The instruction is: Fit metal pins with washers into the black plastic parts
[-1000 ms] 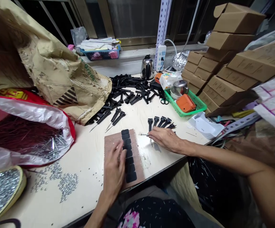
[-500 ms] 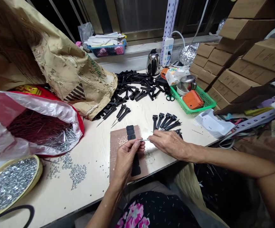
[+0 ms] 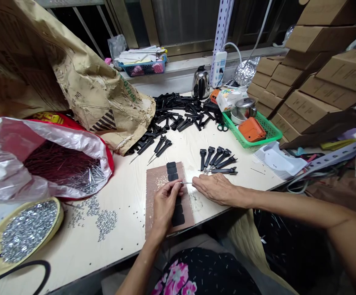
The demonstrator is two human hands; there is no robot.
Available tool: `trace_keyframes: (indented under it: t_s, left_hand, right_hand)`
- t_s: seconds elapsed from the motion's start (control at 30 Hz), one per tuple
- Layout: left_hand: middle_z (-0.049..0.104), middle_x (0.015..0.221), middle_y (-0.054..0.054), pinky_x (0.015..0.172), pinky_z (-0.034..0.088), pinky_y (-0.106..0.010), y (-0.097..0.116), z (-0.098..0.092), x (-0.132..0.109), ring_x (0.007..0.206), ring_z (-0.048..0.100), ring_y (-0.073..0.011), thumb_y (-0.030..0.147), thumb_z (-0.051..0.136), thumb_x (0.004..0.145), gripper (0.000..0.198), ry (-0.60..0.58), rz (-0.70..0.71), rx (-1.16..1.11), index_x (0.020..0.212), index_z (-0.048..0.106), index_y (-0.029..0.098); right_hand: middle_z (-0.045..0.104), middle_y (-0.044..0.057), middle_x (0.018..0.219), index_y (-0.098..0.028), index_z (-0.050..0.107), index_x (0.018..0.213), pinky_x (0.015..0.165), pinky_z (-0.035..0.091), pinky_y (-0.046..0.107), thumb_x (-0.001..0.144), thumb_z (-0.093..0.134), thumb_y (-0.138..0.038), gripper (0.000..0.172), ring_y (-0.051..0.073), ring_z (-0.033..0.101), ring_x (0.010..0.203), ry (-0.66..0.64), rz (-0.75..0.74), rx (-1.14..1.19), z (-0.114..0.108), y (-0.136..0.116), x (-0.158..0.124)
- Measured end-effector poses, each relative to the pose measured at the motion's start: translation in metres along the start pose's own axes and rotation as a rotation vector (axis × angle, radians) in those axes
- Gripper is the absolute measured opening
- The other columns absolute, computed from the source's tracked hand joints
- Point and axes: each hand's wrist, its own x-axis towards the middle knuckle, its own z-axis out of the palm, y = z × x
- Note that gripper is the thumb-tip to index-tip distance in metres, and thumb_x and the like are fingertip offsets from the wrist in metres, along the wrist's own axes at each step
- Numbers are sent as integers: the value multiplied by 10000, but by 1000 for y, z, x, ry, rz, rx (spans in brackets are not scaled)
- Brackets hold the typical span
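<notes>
Between my two hands runs a thin metal rod (image 3: 187, 182), held level. My left hand (image 3: 167, 200) pinches its left end, over a brown board (image 3: 153, 205) with a column of black pads (image 3: 178, 217). The fingertips of my right hand (image 3: 216, 189) are closed on the rod's other end. Whatever else sits in the left fingertips is too small to make out. Just beyond my right hand lies a fan of several black plastic parts (image 3: 217, 156) with metal rods in their ends. Two similar black parts (image 3: 163, 148) with pointed rods lie farther left.
At left, a red-and-white bag (image 3: 102, 143) holds many thin rods beside a yellow bowl (image 3: 57, 209) of small metal pieces. Loose metal pieces (image 3: 106, 223) lie on the table. A black heap (image 3: 184, 110), a green basket (image 3: 245, 143) and stacked boxes (image 3: 307, 106) stand farther back.
The camera view has shifted slightly, so the scene sits a little farther right. My right hand has flattened and lowered slightly, uncovering more of the nearest black part. Both hands stay at the rod.
</notes>
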Motion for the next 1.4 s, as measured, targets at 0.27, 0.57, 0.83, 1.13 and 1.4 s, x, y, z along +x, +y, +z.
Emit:
trace_keyframes:
  t_s: [0.27, 0.57, 0.83, 1.13, 1.4]
  left_hand:
    - [680, 806, -36, 674, 504, -291, -28, -52, 2, 695, 628, -167, 455, 510, 848, 463, 231, 150, 437, 1219, 579, 187]
    - [720, 880, -55, 716, 522, -311, -49, -56, 6, 716, 671, -182, 420, 484, 870, 411, 212, 185, 535, 1192, 596, 190]
    - [718, 941, -63, 712, 524, -306, -51, -57, 6, 717, 670, -175, 409, 472, 880, 409, 201, 201, 546, 1211, 585, 197]
    - [712, 1015, -70, 708, 519, -297, -52, -57, 6, 720, 669, -171, 400, 466, 884, 397, 197, 225, 568, 1203, 590, 198]
    - [670, 1151, -74, 834, 501, -345, -53, -55, 7, 937, 658, -213, 369, 460, 893, 363, 206, 267, 624, 1186, 598, 204]
  right_hand:
    - [688, 93, 810, -171, 508, 1015, 525, 303, 249, 970, 248, -293, 290, 192, 625, 627, -64, -58, -101, 25, 8, 36]
    - [699, 101, 818, -164, 533, 986, 550, 340, 259, 975, 251, -297, 311, 190, 634, 647, -79, -141, -123, 28, 5, 46]
    - [693, 122, 782, -122, 555, 936, 539, 375, 263, 974, 274, -300, 335, 195, 633, 635, -61, -156, -132, 34, 1, 47]
    - [659, 101, 684, -115, 511, 937, 489, 377, 263, 991, 200, -295, 363, 144, 546, 488, -169, -262, -118, 28, -6, 34]
    - [636, 89, 659, -109, 503, 957, 471, 362, 255, 977, 228, -239, 305, 137, 526, 475, -175, -243, -119, 28, -11, 29]
